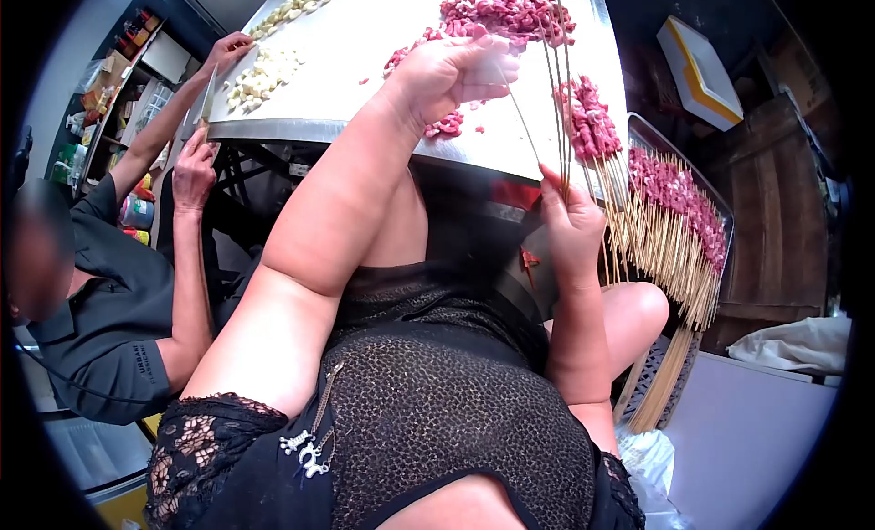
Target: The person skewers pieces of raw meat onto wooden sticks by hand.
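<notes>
My left hand point(456, 72) is over the white table point(365, 83), beside the pile of raw meat pieces point(510, 12). Its fingers are curled together and partly blurred; what they hold is hidden. My right hand point(574, 222), at the table's front edge, grips several thin bare skewers point(558, 92) pointing up. One of these skewers slants left, its tip close to my left fingers. Just right of the upright skewers, finished meat skewers point(591, 120) lie on the table. Small meat scraps point(447, 126) lie below my left hand.
A metal tray point(727, 222) holds many meat skewers at the right. Bare sticks point(663, 384) stand in a basket below. At left, a co-worker point(109, 284) holds a knife point(210, 97) near peeled garlic-like pieces point(264, 79). A white and yellow box point(700, 70) is at the upper right.
</notes>
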### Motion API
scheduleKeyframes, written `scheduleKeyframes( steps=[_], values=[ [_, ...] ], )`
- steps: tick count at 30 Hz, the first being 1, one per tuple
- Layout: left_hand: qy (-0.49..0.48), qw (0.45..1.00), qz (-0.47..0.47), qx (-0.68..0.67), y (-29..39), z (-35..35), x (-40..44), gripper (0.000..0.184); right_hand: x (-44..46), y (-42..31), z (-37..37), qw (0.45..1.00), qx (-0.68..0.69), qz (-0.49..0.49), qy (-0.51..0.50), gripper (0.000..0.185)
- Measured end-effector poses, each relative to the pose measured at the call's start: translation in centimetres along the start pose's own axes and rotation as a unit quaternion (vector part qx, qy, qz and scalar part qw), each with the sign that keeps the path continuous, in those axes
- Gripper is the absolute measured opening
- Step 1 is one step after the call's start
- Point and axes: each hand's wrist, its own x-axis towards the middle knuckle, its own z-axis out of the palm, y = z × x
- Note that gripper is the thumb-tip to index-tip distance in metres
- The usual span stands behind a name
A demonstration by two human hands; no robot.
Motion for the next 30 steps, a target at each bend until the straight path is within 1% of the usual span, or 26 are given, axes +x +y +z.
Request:
scheduleKeyframes(
  steps=[2,4,8,10,11,13,16,20,22,25,29,30],
  values=[
    [-0.005,1.000,-0.003,0.006,0.0,0.2,0.0,0.024,-0.2,-0.3,0.4,1.000,-0.026,-0.017,0.002,0.020],
    [-0.015,0.999,-0.004,0.028,0.2,0.5,-0.2,0.025,-0.2,-0.3,0.6,0.999,0.030,0.029,-0.008,0.020],
    [0.012,0.998,-0.011,0.063,0.4,1.3,-0.9,0.026,-0.1,-0.2,1.0,0.998,0.052,0.039,-0.007,0.020],
    [0.013,0.997,0.028,0.078,0.1,0.8,-0.5,0.028,0.2,-0.4,1.1,0.996,0.075,0.045,0.005,0.019],
    [0.013,0.996,0.029,0.078,0.1,0.6,-0.3,0.028,0.2,-0.5,1.0,0.996,0.075,0.045,0.003,0.019],
    [0.026,0.998,0.053,0.000,0.1,0.1,-0.2,0.028,0.2,-0.7,1.2,0.996,0.064,0.058,-0.002,0.021],
    [0.020,0.999,0.047,-0.002,0.2,-0.1,-0.1,0.025,0.3,-0.3,1.0,0.999,0.035,0.034,-0.005,0.020],
    [0.027,0.998,0.044,-0.024,-0.2,0.2,0.0,0.024,0.4,-0.4,1.1,0.996,0.069,0.057,-0.004,0.019],
    [0.022,0.998,0.046,-0.028,-0.3,0.3,0.0,0.026,0.5,0.8,1.5,0.999,0.040,0.003,0.018,0.019],
    [0.005,0.999,0.027,-0.022,-0.1,0.3,-0.1,0.027,0.6,1.0,1.6,0.999,0.043,0.000,0.022,0.019],
    [-0.015,0.999,0.024,-0.035,0.0,0.0,-0.5,0.027,0.3,0.3,1.6,0.998,0.054,0.022,0.010,0.019],
    [-0.031,0.999,0.017,-0.026,0.1,0.1,-0.7,0.027,0.3,0.2,1.6,0.992,0.110,0.057,-0.005,0.019]
  ],
)
